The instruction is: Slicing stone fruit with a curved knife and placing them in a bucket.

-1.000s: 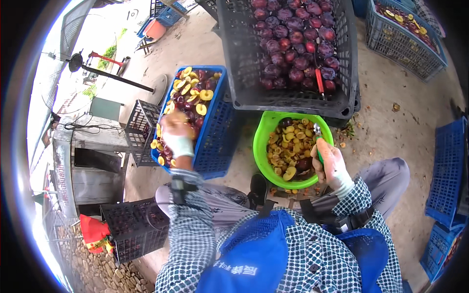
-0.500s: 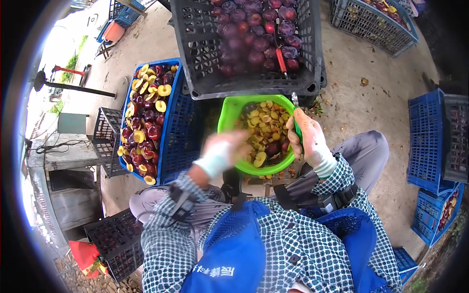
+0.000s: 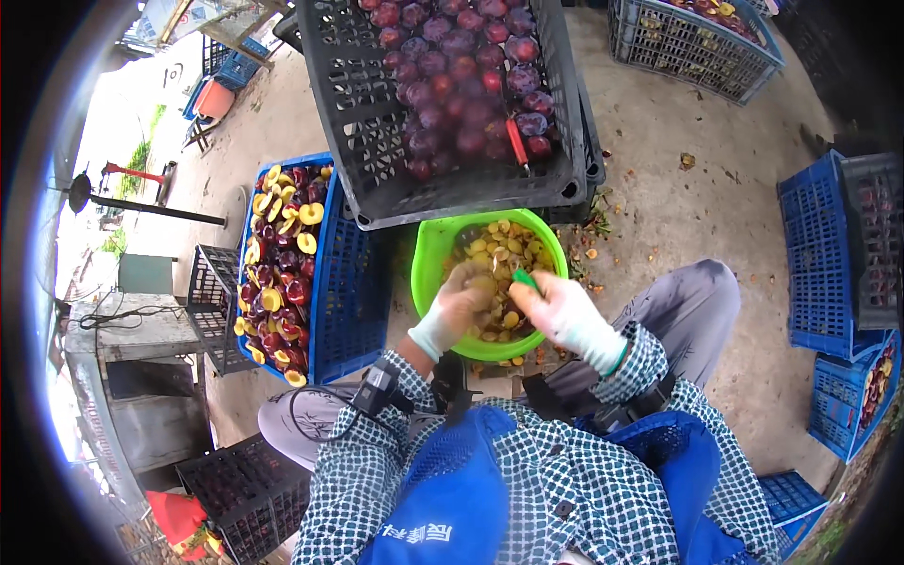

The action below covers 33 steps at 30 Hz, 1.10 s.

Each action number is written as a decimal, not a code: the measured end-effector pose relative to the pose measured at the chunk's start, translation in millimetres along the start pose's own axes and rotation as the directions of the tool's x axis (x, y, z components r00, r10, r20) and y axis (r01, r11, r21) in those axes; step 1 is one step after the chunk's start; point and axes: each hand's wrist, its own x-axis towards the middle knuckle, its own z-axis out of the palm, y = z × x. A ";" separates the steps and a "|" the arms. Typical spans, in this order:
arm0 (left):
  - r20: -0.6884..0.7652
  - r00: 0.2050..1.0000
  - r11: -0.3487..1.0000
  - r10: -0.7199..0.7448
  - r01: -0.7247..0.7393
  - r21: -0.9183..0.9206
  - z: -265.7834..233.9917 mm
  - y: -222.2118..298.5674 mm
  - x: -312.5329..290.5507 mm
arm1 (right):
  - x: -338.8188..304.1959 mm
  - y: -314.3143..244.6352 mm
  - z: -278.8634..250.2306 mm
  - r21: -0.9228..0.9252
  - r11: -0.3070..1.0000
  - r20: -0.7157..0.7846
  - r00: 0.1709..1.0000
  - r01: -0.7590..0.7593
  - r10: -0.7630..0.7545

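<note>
My left hand, in a white glove with bare fingertips, is over the left part of a bright green basin. Its fingers are curled together; what they hold is blurred. Beside it my right hand, also gloved, grips a small green-handled cutting tool tipped toward the left hand, its metal end hard to make out. Under both hands the basin holds yellow plum pieces and a few dark ones. A blue crate at the left is heaped with halved plums, dark-skinned and yellow-fleshed.
Beyond the basin a black crate carries whole purple plums and a red-handled tool. More crates stand around: a blue one at right, a grey-blue one at far right, a black one at near left.
My right hand has come down and left over the basin with the green-handled tool. The left hand has moved slightly right, close to it. The view has shifted a little.
</note>
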 end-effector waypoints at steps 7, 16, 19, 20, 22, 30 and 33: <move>-0.074 0.954 0.859 0.290 -0.294 -0.418 34.7 12.0 -4.3 | -11.0 -10.0 22.9 -0.117 0.983 -0.003 0.990 0.143 -0.144; -0.063 0.951 0.717 0.302 -0.270 -0.643 54.6 16.1 -9.9 | -16.7 -14.9 31.0 0.076 0.979 -0.049 0.982 0.188 -0.184; -0.112 0.950 0.710 0.291 -0.293 -0.640 61.8 19.4 -12.9 | -17.2 -17.5 32.2 0.092 0.976 -0.051 0.980 0.199 -0.195; -0.151 0.944 0.735 0.294 -0.325 -0.595 65.0 20.4 -13.0 | -16.9 -17.6 32.4 0.087 0.977 -0.041 0.981 0.193 -0.190; -0.228 0.926 0.781 0.302 -0.377 -0.498 71.0 20.0 -13.7 | -15.2 -13.8 33.2 0.075 0.985 0.013 0.988 0.153 -0.154; -0.138 0.951 0.921 0.276 -0.303 -0.246 68.3 36.0 -25.3 | -6.4 -2.5 20.4 0.460 0.836 0.516 0.857 -0.297 0.021; -0.022 0.927 0.880 0.375 -0.364 -0.306 75.4 53.2 -21.1 | -26.8 -45.2 4.5 0.605 0.561 0.664 0.746 -0.565 0.035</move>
